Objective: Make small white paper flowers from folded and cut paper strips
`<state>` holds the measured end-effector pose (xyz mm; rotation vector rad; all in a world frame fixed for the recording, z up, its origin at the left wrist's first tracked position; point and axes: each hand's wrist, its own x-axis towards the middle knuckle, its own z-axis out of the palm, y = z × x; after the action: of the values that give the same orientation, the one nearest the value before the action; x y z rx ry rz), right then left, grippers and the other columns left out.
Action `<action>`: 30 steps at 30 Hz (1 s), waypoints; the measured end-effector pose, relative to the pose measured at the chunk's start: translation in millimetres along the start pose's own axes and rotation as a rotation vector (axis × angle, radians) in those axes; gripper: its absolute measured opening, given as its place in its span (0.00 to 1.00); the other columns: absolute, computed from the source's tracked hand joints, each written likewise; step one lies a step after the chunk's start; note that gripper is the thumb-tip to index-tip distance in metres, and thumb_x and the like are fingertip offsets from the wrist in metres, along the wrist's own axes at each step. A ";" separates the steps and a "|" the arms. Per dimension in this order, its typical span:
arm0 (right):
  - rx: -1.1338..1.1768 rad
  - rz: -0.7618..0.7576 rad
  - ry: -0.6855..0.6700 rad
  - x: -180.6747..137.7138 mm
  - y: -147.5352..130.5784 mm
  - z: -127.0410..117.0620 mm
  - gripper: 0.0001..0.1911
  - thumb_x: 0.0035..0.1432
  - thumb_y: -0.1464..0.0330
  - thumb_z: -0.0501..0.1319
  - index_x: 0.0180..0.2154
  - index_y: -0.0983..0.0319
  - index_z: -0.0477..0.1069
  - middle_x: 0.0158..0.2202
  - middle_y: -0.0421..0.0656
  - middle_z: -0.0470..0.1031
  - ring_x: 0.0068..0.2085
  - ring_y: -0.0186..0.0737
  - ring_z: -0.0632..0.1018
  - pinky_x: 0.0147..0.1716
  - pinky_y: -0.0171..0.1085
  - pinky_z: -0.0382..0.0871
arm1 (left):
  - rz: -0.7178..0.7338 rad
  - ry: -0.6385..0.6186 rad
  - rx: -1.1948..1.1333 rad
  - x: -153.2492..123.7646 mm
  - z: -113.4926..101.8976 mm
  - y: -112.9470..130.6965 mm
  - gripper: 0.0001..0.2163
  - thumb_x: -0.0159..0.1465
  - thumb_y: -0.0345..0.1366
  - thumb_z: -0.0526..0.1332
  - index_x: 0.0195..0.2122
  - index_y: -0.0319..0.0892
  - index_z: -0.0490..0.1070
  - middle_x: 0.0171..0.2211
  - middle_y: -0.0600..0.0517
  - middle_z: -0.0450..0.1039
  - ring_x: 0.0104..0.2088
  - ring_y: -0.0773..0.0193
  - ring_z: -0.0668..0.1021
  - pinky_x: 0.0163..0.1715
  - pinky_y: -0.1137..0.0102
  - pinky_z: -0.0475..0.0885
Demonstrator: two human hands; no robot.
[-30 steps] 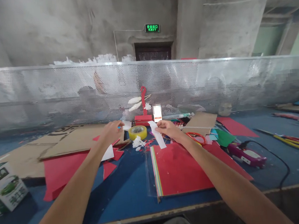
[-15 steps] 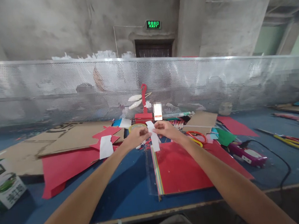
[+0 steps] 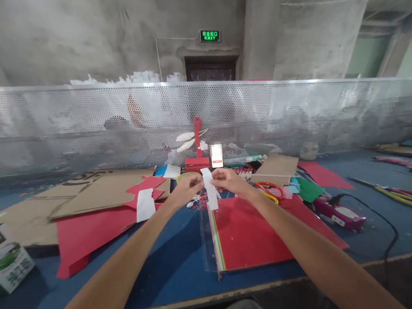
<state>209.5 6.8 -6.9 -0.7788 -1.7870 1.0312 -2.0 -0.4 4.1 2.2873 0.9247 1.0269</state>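
A narrow white paper strip (image 3: 210,192) hangs upright between my two hands, above the left edge of a stack of coloured paper (image 3: 256,232) with a red sheet on top. My left hand (image 3: 189,188) pinches the strip's left edge with closed fingertips. From the other side, my right hand (image 3: 226,177) pinches its right edge. Behind the hands stands a red paper piece (image 3: 197,163) with a tall upright strip and white petal-like shapes (image 3: 186,141). A yellow tape roll (image 3: 189,176) is partly hidden behind my left hand.
Left lie cardboard sheets (image 3: 101,195), red paper (image 3: 94,236), a torn white piece (image 3: 145,205) and a milk carton (image 3: 6,261). Right are red-and-yellow-handled scissors (image 3: 269,190), green paper (image 3: 309,188), a purple device (image 3: 341,214) with a black cord, and more scissors (image 3: 397,193). A perforated metal panel (image 3: 82,136) rises behind.
The white strip has turned slightly and hangs straighter. Both hands still hold it in nearly the same place, and the view has shifted a little.
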 end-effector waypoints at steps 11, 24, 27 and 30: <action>-0.066 0.031 0.047 -2.6 -9.2 1.3 0.18 0.49 0.58 0.68 0.36 0.62 0.68 0.27 0.37 0.72 0.21 0.29 0.69 0.19 0.30 0.62 | -0.078 -0.023 -0.022 0.7 -0.2 5.2 0.09 0.59 0.41 0.60 0.29 0.40 0.71 0.26 0.54 0.70 0.26 0.68 0.70 0.27 0.73 0.64; -0.336 -0.120 0.023 1.2 -1.9 3.7 0.12 0.56 0.59 0.63 0.31 0.62 0.73 0.28 0.40 0.74 0.28 0.34 0.72 0.28 0.32 0.66 | -0.172 -0.042 -0.114 -1.3 3.0 13.1 0.11 0.58 0.43 0.60 0.28 0.40 0.73 0.24 0.53 0.70 0.25 0.67 0.69 0.25 0.73 0.63; -0.276 -0.052 -0.047 -0.5 -5.8 5.0 0.15 0.59 0.57 0.60 0.33 0.62 0.74 0.25 0.40 0.74 0.22 0.32 0.70 0.23 0.32 0.64 | -0.172 -0.023 -0.122 -1.2 3.2 11.4 0.11 0.57 0.43 0.61 0.28 0.40 0.73 0.24 0.54 0.70 0.25 0.68 0.69 0.25 0.74 0.63; -0.259 -0.027 -0.045 -1.5 -7.5 6.6 0.16 0.58 0.56 0.61 0.33 0.63 0.75 0.26 0.41 0.75 0.22 0.33 0.71 0.21 0.31 0.63 | -0.167 -0.030 -0.119 -1.4 2.7 8.9 0.11 0.56 0.44 0.62 0.28 0.39 0.74 0.24 0.54 0.70 0.24 0.68 0.70 0.25 0.74 0.63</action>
<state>203.5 0.0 -2.5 -0.8908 -1.9897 0.8144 2.9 -7.7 7.4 2.0845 0.9957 0.9472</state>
